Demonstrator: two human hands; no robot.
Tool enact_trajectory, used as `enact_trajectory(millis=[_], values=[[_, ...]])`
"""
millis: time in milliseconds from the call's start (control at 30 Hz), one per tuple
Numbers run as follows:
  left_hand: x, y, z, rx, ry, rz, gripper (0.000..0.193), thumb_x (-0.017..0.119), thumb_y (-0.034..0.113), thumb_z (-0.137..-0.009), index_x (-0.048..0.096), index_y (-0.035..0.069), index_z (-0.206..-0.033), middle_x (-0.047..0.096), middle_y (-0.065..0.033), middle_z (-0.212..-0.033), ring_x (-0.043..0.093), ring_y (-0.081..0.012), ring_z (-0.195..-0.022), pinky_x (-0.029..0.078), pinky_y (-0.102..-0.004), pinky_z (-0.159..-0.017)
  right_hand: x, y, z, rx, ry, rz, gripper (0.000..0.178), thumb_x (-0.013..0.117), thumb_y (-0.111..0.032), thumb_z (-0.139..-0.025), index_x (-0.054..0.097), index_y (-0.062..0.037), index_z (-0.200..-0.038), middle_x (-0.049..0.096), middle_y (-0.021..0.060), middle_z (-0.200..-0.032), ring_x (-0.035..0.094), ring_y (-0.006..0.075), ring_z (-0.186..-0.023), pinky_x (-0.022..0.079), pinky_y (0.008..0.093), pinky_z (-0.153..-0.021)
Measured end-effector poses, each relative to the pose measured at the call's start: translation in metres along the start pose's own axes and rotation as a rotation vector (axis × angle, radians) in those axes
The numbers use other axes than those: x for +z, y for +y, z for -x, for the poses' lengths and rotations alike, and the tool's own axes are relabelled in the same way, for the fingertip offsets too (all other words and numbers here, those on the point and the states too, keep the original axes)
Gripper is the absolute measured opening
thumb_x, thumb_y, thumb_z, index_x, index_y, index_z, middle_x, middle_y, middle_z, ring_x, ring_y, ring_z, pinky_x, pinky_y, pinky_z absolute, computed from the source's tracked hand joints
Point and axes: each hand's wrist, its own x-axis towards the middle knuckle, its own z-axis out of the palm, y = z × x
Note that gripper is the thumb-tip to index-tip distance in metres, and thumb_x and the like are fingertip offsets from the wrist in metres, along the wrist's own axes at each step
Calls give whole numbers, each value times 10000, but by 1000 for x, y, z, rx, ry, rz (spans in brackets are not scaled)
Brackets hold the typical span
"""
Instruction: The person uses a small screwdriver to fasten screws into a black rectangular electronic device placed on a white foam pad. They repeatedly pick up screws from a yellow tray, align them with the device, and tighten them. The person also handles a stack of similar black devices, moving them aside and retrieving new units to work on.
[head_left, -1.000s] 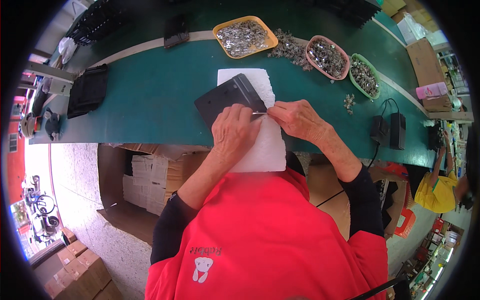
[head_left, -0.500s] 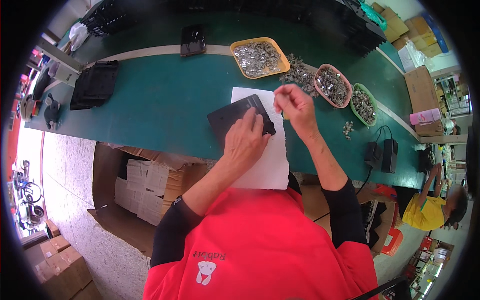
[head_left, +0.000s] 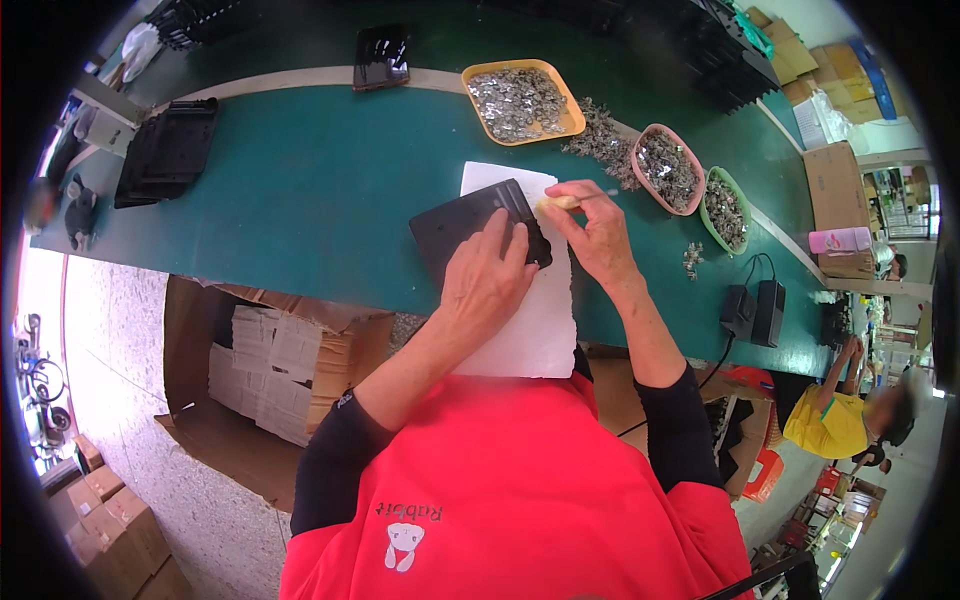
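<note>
A flat black plastic case (head_left: pixel 447 236) lies tilted on a white foam sheet (head_left: pixel 520 330) at the table's near edge. My left hand (head_left: pixel 487 268) rests on top of it, fingers stretched and a little apart, pressing near its right part. Just beyond the case's right edge, my right hand (head_left: pixel 600 235) pinches a small tool with a pale yellow handle (head_left: pixel 563 202). A thin metal shaft seems to point right from it. The tool's exact kind is too small to make out.
Yellow (head_left: pixel 575 122), pink (head_left: pixel 690 205) and green trays (head_left: pixel 738 243) hold small metal parts, with a loose heap (head_left: pixel 600 135) between. Black cases (head_left: pixel 170 150) lie left, another (head_left: pixel 381 58) at the back. A black power adapter (head_left: pixel 768 312) sits right. A person in yellow (head_left: pixel 828 422) is further right.
The small tool in my right hand has turned, so its pale handle now shows, and that hand has dropped slightly nearer. My left hand stays on the case. The whole view has shifted a little.
</note>
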Motion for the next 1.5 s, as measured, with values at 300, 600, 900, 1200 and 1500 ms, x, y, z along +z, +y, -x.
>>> enact_trajectory(millis=[300, 600, 900, 1200, 1500], values=[[9, -4, 1, 54, 28, -31, 540, 744, 160, -699, 568, -80, -1148, 537, -271, -1203, 595, -273, -790, 485, -363, -677, 14, -26, 25, -203, 139, 85, 148, 675, -75, -838, 674, -32, -979, 672, 95, -978, 646, 286, -895, 538, 348, -740], [12, -6, 6, 71, 22, -36, 530, 729, 163, -711, 564, -97, -1142, 542, -284, -1184, 583, -270, -765, 476, -367, -656, 23, -35, 11, -57, 57, 160, 162, 666, -114, -857, 653, -29, -995, 670, 123, -942, 660, 279, -822, 546, 350, -700], [8, -5, 0, 56, 36, -13, 552, 716, 189, -727, 550, -68, -1187, 543, -244, -1153, 568, -258, -749, 464, -362, -634, -6, -28, -35, 365, -193, -254, 223, 650, -217, -905, 651, -8, -984, 689, 78, -900, 686, 150, -765, 561, 246, -574], [4, 2, -7, -49, -101, 14, 553, 719, 212, -737, 536, -21, -1203, 524, -188, -1076, 555, -268, -779, 445, -376, -643, 14, -26, -83, 200, -229, 48, 305, 657, -266, -891, 647, 38, -914, 674, 83, -766, 668, 121, -687, 538, 248, -556], [8, -2, -4, -73, -78, 38, 494, 690, 209, -763, 544, -22, -1174, 528, -203, -1085, 544, -278, -752, 430, -381, -630, 33, -35, -52, -133, -34, 292, 218, 651, -212, -882, 630, 4, -865, 654, 136, -755, 635, 294, -621, 515, 347, -587]])
